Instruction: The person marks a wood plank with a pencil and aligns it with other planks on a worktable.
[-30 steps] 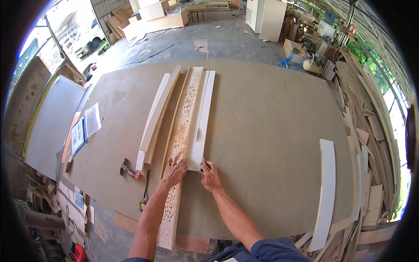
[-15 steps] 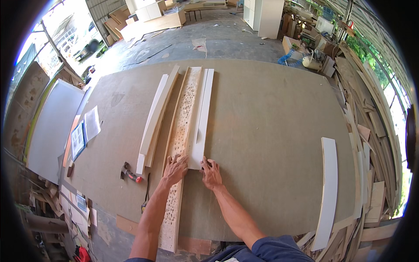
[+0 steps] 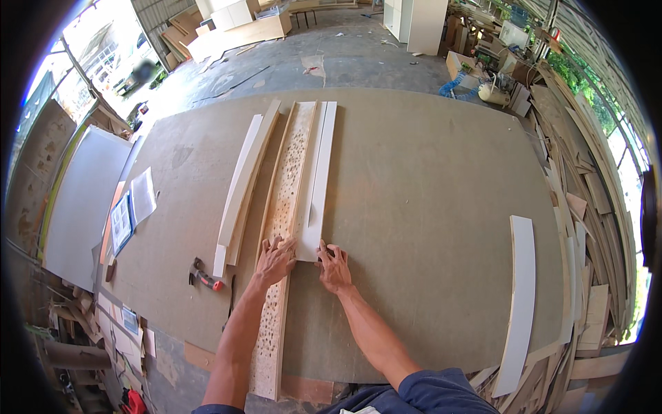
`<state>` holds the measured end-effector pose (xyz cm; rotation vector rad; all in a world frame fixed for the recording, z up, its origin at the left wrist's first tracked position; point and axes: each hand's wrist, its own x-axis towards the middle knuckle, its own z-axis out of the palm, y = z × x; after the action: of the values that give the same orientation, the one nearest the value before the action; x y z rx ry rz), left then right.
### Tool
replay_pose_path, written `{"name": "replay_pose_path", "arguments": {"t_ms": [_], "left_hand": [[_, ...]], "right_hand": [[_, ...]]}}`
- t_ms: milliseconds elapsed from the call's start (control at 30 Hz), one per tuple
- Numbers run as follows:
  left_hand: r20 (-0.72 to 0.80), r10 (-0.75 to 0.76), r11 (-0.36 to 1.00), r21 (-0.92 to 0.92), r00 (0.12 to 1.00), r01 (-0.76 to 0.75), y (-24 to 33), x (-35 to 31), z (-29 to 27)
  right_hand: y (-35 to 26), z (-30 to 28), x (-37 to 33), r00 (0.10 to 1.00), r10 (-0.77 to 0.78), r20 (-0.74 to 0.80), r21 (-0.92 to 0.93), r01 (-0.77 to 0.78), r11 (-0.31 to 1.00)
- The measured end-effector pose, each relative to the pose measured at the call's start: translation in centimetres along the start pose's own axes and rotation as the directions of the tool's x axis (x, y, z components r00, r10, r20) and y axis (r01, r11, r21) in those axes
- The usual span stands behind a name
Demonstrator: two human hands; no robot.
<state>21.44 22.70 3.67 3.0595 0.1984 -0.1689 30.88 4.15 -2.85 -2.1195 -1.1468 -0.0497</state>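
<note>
White board (image 3: 310,245) between 2 hands' fingers (image 3: 336,253)

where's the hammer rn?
Head view, left of centre: the hammer lies on the tabletop, beside the near end of the left stack of pale strips, to the left of the left hand.

This is an open-sided woodworking workshop: a claw hammer (image 3: 204,277) lies toward the worktop's (image 3: 427,207) near left corner, long wooden strips (image 3: 323,172) lie left of its middle, and boards (image 3: 583,179) are stacked along its right edge. Past the far edge, white cabinets (image 3: 424,31) stand on grey floor (image 3: 289,69), with coiled blue hose (image 3: 453,86) beyond the far right corner.
</note>
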Motion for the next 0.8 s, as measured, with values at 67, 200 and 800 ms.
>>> {"name": "replay_pose_path", "arguments": {"t_ms": [67, 200, 800], "left_hand": [[0.027, -0.010, 1.000, -0.002, 1.000, 0.010, -0.1, 0.4, -0.1], [-0.064, 0.016, 1.000, 0.016, 0.998, -0.015, -0.5, 0.8, 0.2], [0.029, -0.004, 1.000, -0.031, 1.000, 0.005, -1.5, 3.9, -0.5]], "right_hand": [[0.2, 0.0, 0.3, 1.000, -0.006, 0.003, -0.013, 0.006, 1.000], [0.3, -0.2, 1.1, 1.000, -0.001, -0.006, 0.001, 0.001, 1.000], [1.9, -0.3, 3.7, 1.000, 0.019, 0.006, -0.002, -0.019, 1.000]]}}
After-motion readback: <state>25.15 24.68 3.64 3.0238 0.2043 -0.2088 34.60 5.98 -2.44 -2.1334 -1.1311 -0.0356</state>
